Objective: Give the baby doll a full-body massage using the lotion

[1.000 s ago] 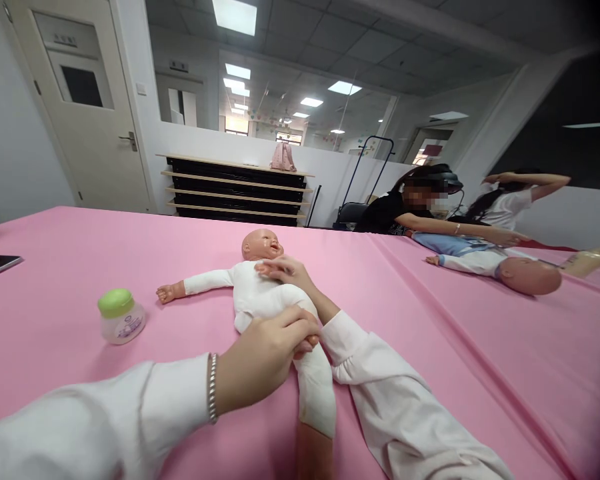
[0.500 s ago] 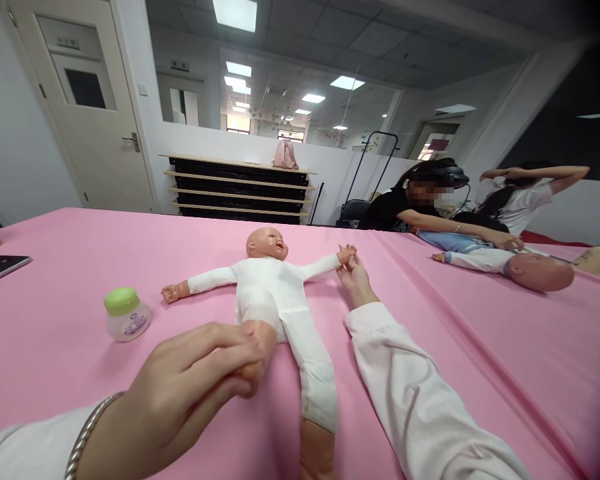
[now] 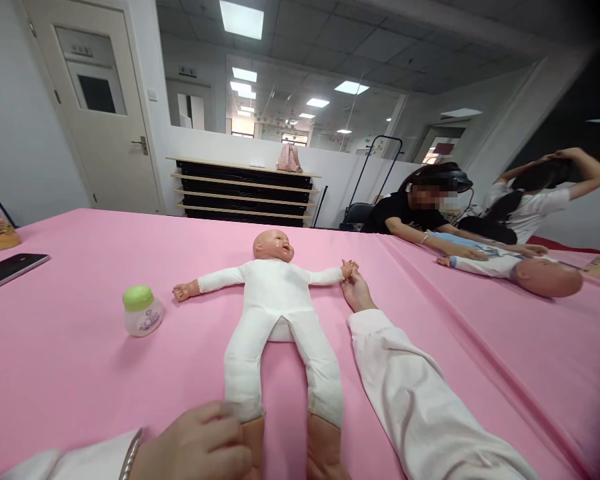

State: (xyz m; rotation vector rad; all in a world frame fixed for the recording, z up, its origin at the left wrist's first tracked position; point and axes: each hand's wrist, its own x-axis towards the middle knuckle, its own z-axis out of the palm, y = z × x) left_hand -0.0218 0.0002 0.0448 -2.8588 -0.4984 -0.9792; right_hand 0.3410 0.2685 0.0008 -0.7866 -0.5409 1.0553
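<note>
1. Doll [image 3: 280, 287], supine on the pink-covered desk [image 3: 80, 387], limbs spread.
2. Right hand [image 3: 357, 290]: thumb and fingers closed lightly on the doll's hand [image 3: 350, 268].
3. Left hand [image 3: 195, 443]: blurred, half-curled beside the lower leg [image 3: 253, 440]; grip indeterminate.
4. Step, apparently: limb positioning; further movement calls for gentle support.

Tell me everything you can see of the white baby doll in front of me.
The baby doll lies on its back on the pink cloth, head away from you and turned rightward, arms spread, legs apart. Its head, hands and lower legs look like tan plastic; its body and upper limbs, stuffed white fabric. The mouth looks open. Your right hand holds its outstretched hand; your blurred left hand is at one lower leg, contact unclear.
</note>
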